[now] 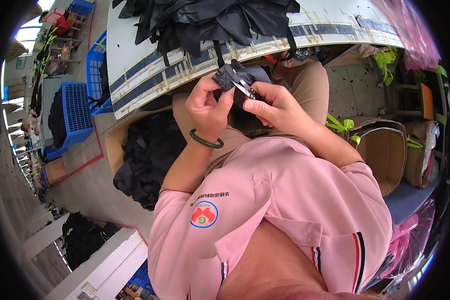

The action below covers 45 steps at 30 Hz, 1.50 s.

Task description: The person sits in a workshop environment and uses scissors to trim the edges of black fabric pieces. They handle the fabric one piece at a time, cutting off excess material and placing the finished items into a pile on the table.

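Above my lap, close to the table's near edge, my left hand (208, 104) pinches a stitched black fabric piece (224, 78) between thumb and fingers. My right hand (279, 106) is closed around small metal thread snips (243, 88). The snips' pointed blades lie against the fabric, just beside my left fingertips. More of the dark cloth hangs behind the right hand, and part of it is hidden. A heap of black fabric pieces (200, 22) covers the table top in front, with a few straps drooping over the edge.
The white table (330, 32) has a worn, taped edge. Left of my legs is a cardboard box (116, 142) with black cloth (150, 152). Blue crates (77, 112) stand farther left. To the right are an open cardboard box (387, 155) and pink plastic wrap (417, 40).
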Available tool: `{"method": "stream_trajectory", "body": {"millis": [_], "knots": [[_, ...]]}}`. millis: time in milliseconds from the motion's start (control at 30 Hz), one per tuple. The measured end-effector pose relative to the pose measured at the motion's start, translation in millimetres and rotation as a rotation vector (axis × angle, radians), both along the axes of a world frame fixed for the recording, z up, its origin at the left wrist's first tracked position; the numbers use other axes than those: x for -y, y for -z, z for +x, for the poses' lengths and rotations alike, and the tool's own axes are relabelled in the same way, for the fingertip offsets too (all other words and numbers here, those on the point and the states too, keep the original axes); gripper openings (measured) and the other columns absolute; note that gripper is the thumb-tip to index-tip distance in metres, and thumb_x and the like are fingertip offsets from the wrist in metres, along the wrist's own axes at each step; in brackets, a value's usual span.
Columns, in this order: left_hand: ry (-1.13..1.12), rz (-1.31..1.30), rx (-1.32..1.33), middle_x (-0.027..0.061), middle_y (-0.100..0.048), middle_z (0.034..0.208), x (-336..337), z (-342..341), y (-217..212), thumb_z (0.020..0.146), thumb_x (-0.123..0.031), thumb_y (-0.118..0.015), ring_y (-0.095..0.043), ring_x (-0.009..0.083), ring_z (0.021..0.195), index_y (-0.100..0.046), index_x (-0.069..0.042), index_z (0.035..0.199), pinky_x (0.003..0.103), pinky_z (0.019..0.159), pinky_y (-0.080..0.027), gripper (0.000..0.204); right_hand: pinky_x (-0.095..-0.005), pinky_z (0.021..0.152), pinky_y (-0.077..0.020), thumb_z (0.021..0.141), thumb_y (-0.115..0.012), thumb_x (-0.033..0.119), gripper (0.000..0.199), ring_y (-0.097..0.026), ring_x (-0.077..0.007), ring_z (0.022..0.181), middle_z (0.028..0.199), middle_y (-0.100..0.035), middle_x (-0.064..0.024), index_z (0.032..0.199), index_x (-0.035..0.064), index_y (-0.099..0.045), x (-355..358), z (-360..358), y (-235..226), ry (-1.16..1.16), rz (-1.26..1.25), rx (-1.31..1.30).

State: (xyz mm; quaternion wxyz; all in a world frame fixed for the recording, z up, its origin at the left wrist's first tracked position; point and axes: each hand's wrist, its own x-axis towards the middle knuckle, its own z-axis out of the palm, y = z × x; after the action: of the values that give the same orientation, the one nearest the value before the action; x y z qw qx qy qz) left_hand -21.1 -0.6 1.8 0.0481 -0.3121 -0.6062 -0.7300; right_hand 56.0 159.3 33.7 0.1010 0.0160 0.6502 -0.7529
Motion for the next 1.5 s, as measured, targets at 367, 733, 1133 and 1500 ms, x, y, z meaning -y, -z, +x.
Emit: {"method": "stream_trajectory", "body": {"millis": [367,733,1133,1500], "knots": [[0.007,0.001,0.099,0.0136,-0.063,0.102,-1.0,4.3,3.1,0.078,0.008,-0.064,-0.059,0.0173,0.095,-0.058,0.002,0.09,0.03,0.088,-0.045,0.015,-0.0267,0.045,-0.0361,0.084,-0.07,0.034,0.037,-0.042,-0.0087,0.049,0.055,-0.046,-0.0035,0.078,0.0004,-0.056,4.9,-2.7,8.0,0.13,0.217,-0.128],[-0.008,-0.052,0.036,0.0156,-0.064,0.103,-2.8,5.3,5.0,0.076,0.009,-0.066,-0.061,0.0184,0.094,-0.059,0.002,0.089,0.03,0.085,-0.047,0.016,-0.0325,0.047,-0.0382,0.084,-0.069,0.033,0.038,-0.038,-0.0195,0.05,0.056,-0.046,-0.0106,0.079,-0.0022,-0.056,2.9,-3.9,10.6,0.212,0.375,-0.306],[0.057,-0.102,0.002,0.0143,-0.065,0.101,-2.4,6.0,0.2,0.074,0.007,-0.067,-0.062,0.0191,0.09,-0.06,0.001,0.086,0.029,0.082,-0.047,0.016,-0.0315,0.048,-0.0377,0.086,-0.068,0.032,0.038,-0.037,-0.0163,0.051,0.056,-0.046,-0.011,0.078,-0.0033,-0.057,-2.2,-2.1,7.5,0.198,0.401,-0.309],[0.46,-0.046,0.363,0.0108,-0.066,0.096,11.2,-12.8,-11.0,0.075,0.007,-0.066,-0.062,0.016,0.09,-0.061,0.002,0.087,0.03,0.084,-0.048,0.014,-0.0273,0.051,-0.0353,0.086,-0.066,0.038,0.041,-0.04,-0.0082,0.058,0.06,-0.047,0.0002,0.078,-0.0015,-0.058,-28.1,1.0,-7.6,-0.015,0.297,-0.098]]}}
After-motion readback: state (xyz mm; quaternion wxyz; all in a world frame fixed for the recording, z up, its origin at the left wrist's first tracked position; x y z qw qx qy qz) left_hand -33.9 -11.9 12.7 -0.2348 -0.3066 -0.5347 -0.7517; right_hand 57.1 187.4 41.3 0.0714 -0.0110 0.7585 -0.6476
